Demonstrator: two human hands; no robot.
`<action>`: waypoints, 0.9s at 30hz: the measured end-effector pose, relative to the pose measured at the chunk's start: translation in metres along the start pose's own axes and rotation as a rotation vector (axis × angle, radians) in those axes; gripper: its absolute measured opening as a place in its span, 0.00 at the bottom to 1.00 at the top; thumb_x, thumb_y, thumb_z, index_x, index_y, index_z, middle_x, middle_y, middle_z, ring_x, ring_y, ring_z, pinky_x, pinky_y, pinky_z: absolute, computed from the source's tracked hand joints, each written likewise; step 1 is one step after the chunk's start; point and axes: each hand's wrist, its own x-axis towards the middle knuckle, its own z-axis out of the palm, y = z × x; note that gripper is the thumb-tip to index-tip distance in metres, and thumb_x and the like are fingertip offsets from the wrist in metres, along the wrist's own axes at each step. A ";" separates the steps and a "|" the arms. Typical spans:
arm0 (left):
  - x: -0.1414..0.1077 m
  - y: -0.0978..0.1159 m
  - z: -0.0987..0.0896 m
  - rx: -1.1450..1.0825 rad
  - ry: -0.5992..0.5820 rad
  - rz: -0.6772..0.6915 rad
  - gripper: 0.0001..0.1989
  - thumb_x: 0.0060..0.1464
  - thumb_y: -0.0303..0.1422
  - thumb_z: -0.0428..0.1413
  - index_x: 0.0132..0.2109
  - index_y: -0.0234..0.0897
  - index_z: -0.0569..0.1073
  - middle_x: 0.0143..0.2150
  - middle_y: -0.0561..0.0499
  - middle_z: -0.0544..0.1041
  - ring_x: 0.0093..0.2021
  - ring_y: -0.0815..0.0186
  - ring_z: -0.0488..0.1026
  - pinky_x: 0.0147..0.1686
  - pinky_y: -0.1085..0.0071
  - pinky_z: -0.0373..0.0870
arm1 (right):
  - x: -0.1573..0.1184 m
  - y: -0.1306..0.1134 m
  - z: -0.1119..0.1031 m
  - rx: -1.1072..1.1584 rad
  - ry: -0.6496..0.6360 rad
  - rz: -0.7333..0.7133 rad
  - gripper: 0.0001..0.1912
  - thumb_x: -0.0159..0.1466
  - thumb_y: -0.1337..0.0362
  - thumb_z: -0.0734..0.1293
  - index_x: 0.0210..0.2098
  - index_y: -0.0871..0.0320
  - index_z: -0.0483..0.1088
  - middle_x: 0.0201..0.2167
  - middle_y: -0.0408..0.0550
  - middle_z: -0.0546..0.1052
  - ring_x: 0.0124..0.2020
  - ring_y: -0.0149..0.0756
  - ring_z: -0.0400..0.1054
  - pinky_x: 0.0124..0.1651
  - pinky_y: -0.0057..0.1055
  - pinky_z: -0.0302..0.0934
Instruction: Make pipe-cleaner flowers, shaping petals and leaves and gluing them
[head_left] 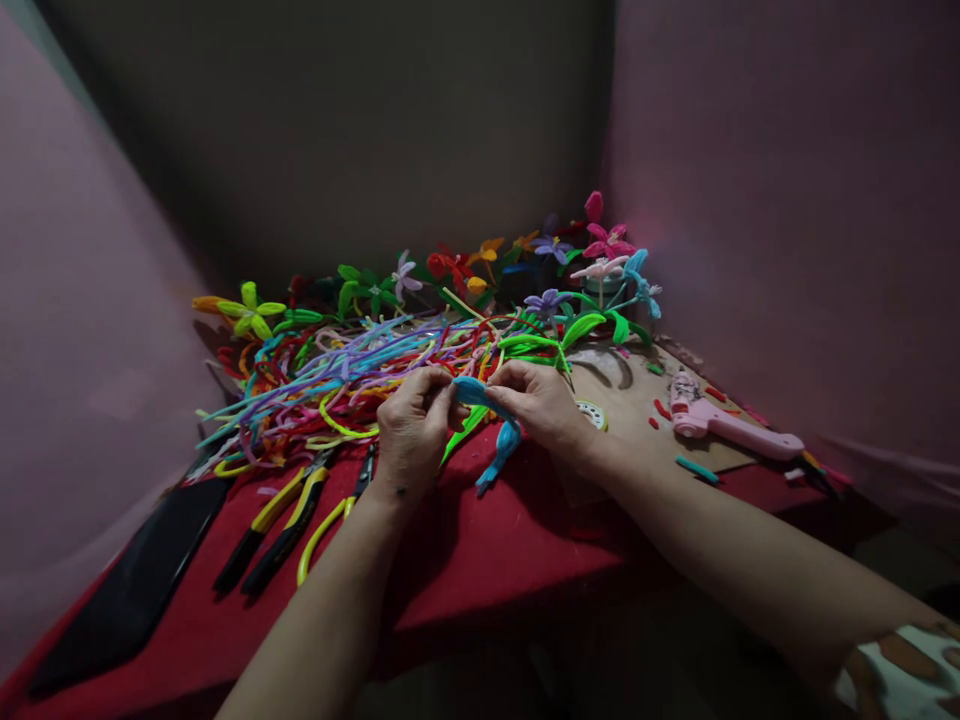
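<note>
A blue fuzzy pipe-cleaner piece (pixel 505 440) is stretched between both hands above the red cloth. My left hand (pixel 420 425) pinches its left end between thumb and fingers. My right hand (pixel 538 402) pinches it a little to the right, and the rest of the piece hangs down below, bent and tapering. Just behind the hands lies a heap of many-coloured pipe cleaners (pixel 360 360). A bright green leaf shape (pixel 466 432) shows below and between the hands.
Yellow-black pliers (pixel 289 515), yellow-handled scissors (pixel 322 540) and a black flat object (pixel 135 590) lie on the left. Pipe-cleaner flowers (pixel 450 265) stand behind. A pink glue gun (pixel 731 425) rests on a board (pixel 637 440) at right, near a tape roll (pixel 592 415).
</note>
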 end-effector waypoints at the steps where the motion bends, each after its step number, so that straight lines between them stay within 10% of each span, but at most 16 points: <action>1: 0.000 0.000 0.000 0.005 -0.002 0.007 0.03 0.51 0.31 0.53 0.34 0.38 0.69 0.24 0.56 0.71 0.21 0.70 0.72 0.21 0.76 0.70 | 0.000 0.000 0.000 0.056 -0.009 0.047 0.08 0.53 0.63 0.66 0.22 0.61 0.66 0.19 0.40 0.68 0.21 0.25 0.60 0.26 0.24 0.56; 9: -0.001 -0.006 0.002 0.051 0.034 0.076 0.02 0.51 0.30 0.53 0.33 0.38 0.69 0.29 0.53 0.72 0.23 0.71 0.72 0.24 0.75 0.70 | 0.001 -0.003 0.001 0.424 -0.143 0.383 0.09 0.52 0.64 0.67 0.27 0.60 0.61 0.17 0.42 0.73 0.16 0.29 0.67 0.21 0.25 0.62; 27: 0.002 0.006 0.001 -0.137 -0.038 -0.134 0.02 0.47 0.30 0.54 0.31 0.36 0.69 0.23 0.55 0.73 0.23 0.67 0.75 0.25 0.72 0.74 | 0.003 0.003 -0.001 0.423 -0.040 0.318 0.07 0.45 0.71 0.69 0.19 0.63 0.65 0.14 0.42 0.71 0.15 0.27 0.64 0.21 0.24 0.58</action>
